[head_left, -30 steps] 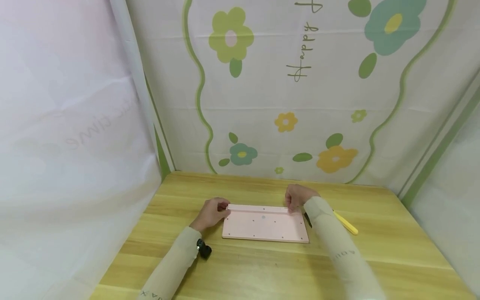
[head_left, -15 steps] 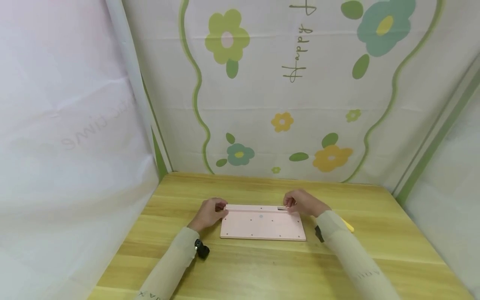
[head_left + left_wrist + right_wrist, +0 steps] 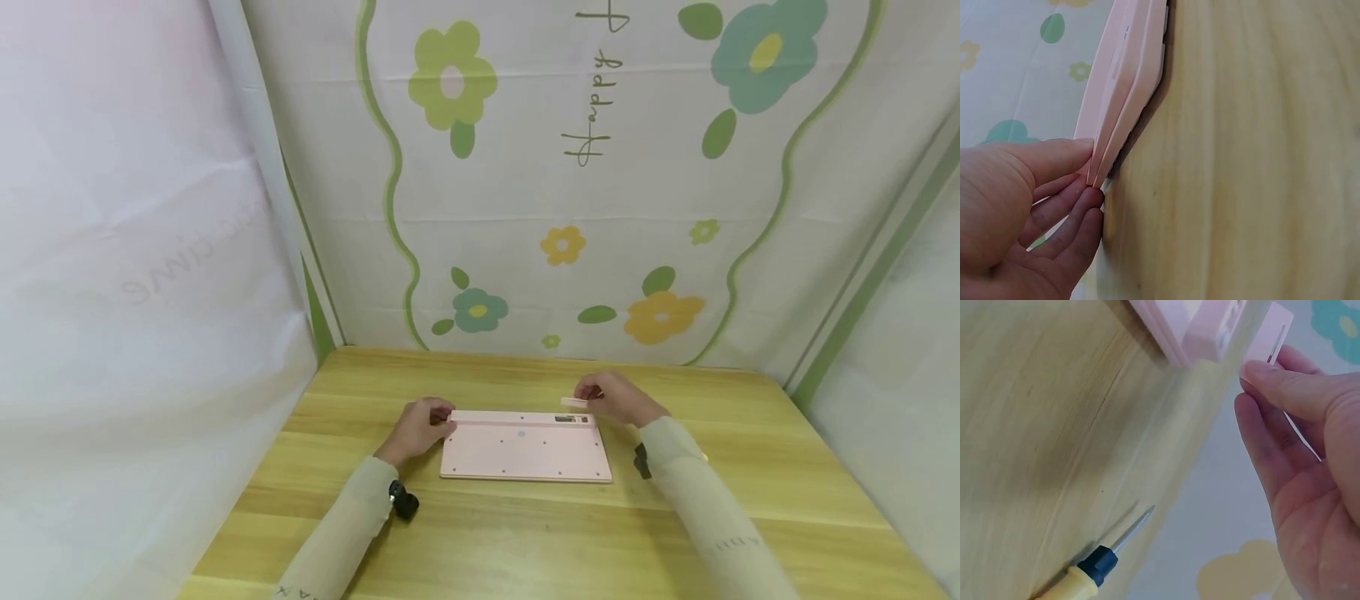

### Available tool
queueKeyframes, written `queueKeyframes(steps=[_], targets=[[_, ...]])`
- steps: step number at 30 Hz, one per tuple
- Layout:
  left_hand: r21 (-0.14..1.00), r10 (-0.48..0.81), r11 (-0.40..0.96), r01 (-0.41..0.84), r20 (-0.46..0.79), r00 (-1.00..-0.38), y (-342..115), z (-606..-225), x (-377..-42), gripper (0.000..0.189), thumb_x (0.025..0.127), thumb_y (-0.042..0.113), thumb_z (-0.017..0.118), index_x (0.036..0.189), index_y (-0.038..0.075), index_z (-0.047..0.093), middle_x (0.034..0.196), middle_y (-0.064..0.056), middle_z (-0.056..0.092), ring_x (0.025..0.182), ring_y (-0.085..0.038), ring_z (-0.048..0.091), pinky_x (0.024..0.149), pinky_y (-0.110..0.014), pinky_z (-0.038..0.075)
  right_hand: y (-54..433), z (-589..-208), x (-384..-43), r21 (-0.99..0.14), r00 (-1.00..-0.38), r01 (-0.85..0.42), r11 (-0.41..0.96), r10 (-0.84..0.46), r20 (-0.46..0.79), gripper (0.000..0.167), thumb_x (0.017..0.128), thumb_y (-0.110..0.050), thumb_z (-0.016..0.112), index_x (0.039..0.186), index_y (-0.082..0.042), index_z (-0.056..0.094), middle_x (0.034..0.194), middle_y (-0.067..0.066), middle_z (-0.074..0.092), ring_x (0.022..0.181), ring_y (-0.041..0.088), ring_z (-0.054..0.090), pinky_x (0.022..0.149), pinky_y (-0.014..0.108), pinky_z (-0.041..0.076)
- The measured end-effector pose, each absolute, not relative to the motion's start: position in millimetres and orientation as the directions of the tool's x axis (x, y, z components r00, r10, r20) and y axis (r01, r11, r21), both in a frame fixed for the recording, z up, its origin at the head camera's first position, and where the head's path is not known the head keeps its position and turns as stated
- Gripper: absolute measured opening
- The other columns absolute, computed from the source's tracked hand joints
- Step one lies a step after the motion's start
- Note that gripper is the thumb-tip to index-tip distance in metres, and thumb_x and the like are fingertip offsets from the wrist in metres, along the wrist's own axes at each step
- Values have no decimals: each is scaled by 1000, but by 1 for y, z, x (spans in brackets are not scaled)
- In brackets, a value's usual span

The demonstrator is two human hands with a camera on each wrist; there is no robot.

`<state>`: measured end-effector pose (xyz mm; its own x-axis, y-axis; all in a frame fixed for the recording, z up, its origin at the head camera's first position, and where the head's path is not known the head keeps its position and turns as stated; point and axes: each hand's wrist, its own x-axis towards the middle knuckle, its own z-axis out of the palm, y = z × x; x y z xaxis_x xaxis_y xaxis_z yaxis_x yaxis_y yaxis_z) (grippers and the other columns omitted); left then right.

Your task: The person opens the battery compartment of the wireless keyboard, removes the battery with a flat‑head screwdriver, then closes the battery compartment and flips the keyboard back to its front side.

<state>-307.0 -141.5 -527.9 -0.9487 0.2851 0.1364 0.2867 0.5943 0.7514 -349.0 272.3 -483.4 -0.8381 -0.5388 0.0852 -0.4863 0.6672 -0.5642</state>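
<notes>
A pink keyboard (image 3: 525,458) lies upside down on the wooden table, its screw-dotted back facing up. My left hand (image 3: 414,429) pinches its left end at the raised far bar, thumb on top and fingers below; the left wrist view shows keys along the keyboard's (image 3: 1116,106) underside. At the bar's right end, a small battery compartment (image 3: 572,419) is uncovered. Just beyond it, my right hand (image 3: 617,398) holds a small pink battery cover (image 3: 573,402) between thumb and fingers. The cover (image 3: 1269,337) is apart from the keyboard in the right wrist view.
A screwdriver (image 3: 1094,565) with a yellow handle lies on the table (image 3: 480,542) right of the keyboard, mostly hidden by the right sleeve in the head view. A flowered curtain (image 3: 517,192) hangs behind the table, with white sheets at both sides.
My right hand has slid the battery cover off the keyboard and lifted it away beyond the far edge, exposing the compartment. My left hand keeps its hold on the left end.
</notes>
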Motion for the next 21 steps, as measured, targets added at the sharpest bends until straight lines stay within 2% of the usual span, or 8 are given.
queueKeyframes(steps=[7,15,18,21], targets=[[753,284,588,294,149,-947,-140,-535,-310,26,97,10,76,123,3,74,115,-11,76,105,-24,72,94,-44,62,273,-494,-357,-550,-851,-472,689,-519,80,18,93,15,67,103,2,75,99,17,75,91,25,69,78,30,60],[743,286,602,294,143,-947,-139,-535,-310,25,98,10,75,123,4,74,115,-10,76,105,-22,72,95,-42,62,271,-507,-363,-539,-883,-415,733,-467,45,19,94,13,67,102,-2,76,96,11,74,87,16,65,78,30,58],[750,283,591,297,152,-947,-141,-533,-310,26,98,9,75,123,2,74,115,-12,76,105,-24,72,95,-44,62,268,-505,-364,-536,-887,-406,740,-460,37,18,95,11,68,107,0,75,100,12,75,90,19,68,81,34,60],[753,280,584,303,164,-946,-142,-533,-309,26,97,8,75,122,1,74,115,-14,76,104,-25,72,94,-45,62,268,-501,-364,-536,-894,-390,749,-448,24,23,97,6,69,119,4,73,111,17,75,100,26,71,89,40,62]])
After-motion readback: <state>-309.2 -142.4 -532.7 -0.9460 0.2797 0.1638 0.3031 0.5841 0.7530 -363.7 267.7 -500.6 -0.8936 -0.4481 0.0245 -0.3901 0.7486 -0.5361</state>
